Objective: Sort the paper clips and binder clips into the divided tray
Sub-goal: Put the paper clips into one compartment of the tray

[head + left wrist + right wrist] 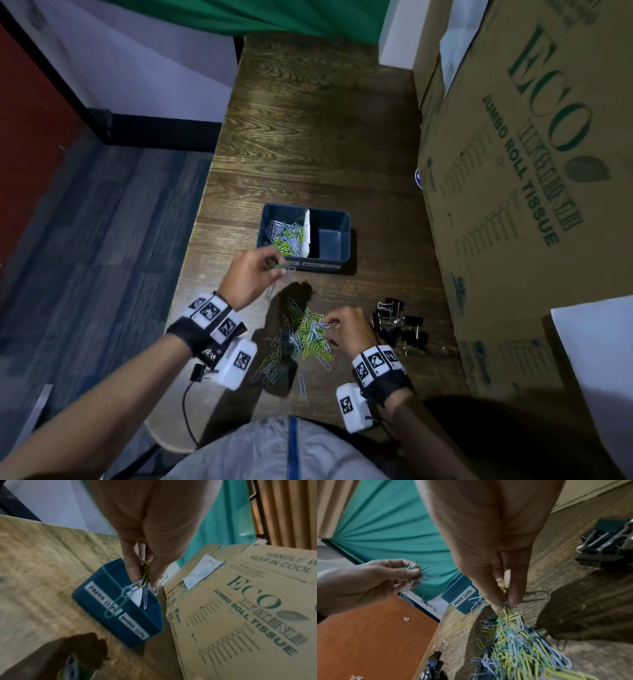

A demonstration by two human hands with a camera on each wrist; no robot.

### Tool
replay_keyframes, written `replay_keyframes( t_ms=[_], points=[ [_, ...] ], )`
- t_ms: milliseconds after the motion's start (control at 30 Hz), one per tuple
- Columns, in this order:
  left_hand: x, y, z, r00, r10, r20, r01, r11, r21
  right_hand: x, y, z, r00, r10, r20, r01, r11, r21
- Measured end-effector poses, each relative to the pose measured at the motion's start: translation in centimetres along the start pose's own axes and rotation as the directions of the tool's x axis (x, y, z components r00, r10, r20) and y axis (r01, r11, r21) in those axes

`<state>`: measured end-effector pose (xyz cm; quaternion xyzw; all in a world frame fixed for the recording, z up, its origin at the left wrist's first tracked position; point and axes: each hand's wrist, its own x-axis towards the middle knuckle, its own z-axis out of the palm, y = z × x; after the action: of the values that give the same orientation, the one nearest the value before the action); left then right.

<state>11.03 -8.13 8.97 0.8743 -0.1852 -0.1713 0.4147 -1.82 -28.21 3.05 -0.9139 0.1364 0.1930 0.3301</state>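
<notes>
A blue divided tray (337, 219) sits mid-table; its left compartment holds several coloured paper clips (286, 233), its right one is bare. The labels read PAPER CLIPS (463, 599) and BINDER CLIPS (134, 626). My left hand (274, 265) is raised just in front of the tray's left half, pinching a bunch of paper clips (135, 588) that dangle. My right hand (330, 323) pinches clips from the loose paper clip pile (303, 337). Black binder clips (400, 325) lie in a heap right of that hand.
Large cardboard boxes (534, 164) wall off the table's right side. The table's left edge (202, 192) drops to a carpeted floor. One binder clip (198, 371) lies near the front left edge, under my left wrist. A single paper clip (301, 383) lies near me.
</notes>
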Motion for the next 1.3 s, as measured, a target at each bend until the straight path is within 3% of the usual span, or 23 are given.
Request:
replay_keyframes(
  t_ms=[167,333,500,667,933,1033,1133,1200,1300],
  points=[
    [5.5,1.9,-2.0,0.989,-0.007,-0.147,0.002,0.999,-0.038,0.5,-2.7,-1.9,0.995,-0.098,-0.025,0.098,0.995,0.0],
    [7.3,1.0,-1.9,0.992,-0.098,-0.075,0.1,0.994,0.03,2.9,-6.7,-5.4,0.975,-0.212,-0.068,0.212,0.977,-0.001],
    [4.0,-2.1,-0.9,0.985,-0.152,-0.086,0.162,0.978,0.134,7.0,-10.3,-9.1,0.947,-0.26,-0.187,0.258,0.965,-0.036],
    [-0.9,-4.4,1.6,0.972,-0.236,-0.012,0.234,0.955,0.181,10.6,-13.2,-9.5,0.946,-0.237,-0.221,0.237,0.971,-0.024],
    [-6.3,-6.9,5.0,0.947,-0.239,0.216,0.162,0.933,0.321,9.7,-9.9,-6.7,0.953,-0.234,-0.192,0.242,0.97,0.021],
    [-7.7,-7.3,6.2,0.914,-0.267,0.306,0.141,0.915,0.378,7.2,-7.0,-4.1,0.972,-0.211,-0.104,0.21,0.977,-0.02],
    [-8.6,-7.5,6.7,0.862,-0.327,0.387,0.119,0.873,0.472,4.6,-3.3,-1.1,0.992,-0.083,0.099,0.094,0.989,-0.117],
    [-9.2,-7.6,6.8,0.83,-0.366,0.421,0.101,0.84,0.533,2.8,-1.1,0.1,0.973,0.048,0.227,-0.005,0.982,-0.187],
    [-10.0,-7.8,7.1,0.798,-0.405,0.447,0.075,0.802,0.592,0.1,1.0,1.8,0.937,0.158,0.313,-0.059,0.951,-0.304]
  ],
)
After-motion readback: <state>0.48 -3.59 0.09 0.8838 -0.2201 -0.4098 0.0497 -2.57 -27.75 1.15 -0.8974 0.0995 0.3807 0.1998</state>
